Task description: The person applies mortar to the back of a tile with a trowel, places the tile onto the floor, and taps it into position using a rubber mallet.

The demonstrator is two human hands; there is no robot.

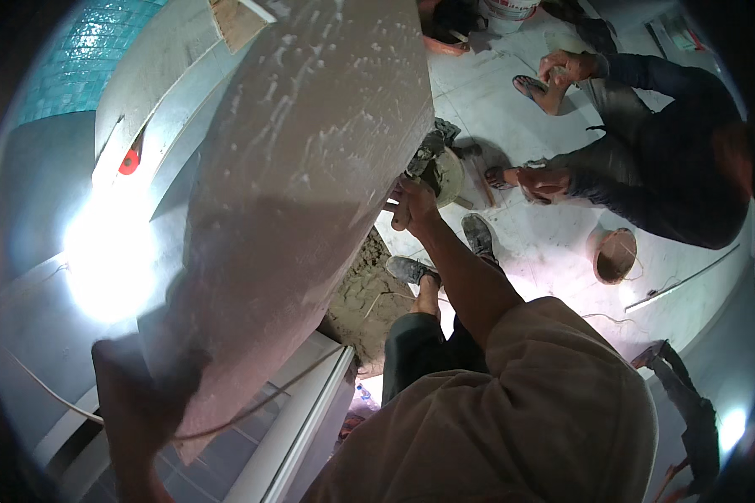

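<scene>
A large grey-beige slab (310, 142), marked with whitish streaks and drops, stretches from the top of the view down to the lower left. At its lower left end is my left hand (147, 390), dark and blurred, so its fingers do not show clearly. My right hand (417, 204) is closed at the slab's right edge, around something short and light brown that I cannot make out. Just beyond that hand stands a bucket (450, 176) with grey, mortar-like stuff in it. Below the slab's edge lies a bed of wet grey mortar (356, 302).
At right a person (671, 159) in dark clothes sits on the pale tiled floor (512, 277). A small brown bucket (615, 256) and a thin straight strip (679, 281) are nearby. A bright lamp (113, 260) glares at left. A white ledge (298, 419) runs below the slab.
</scene>
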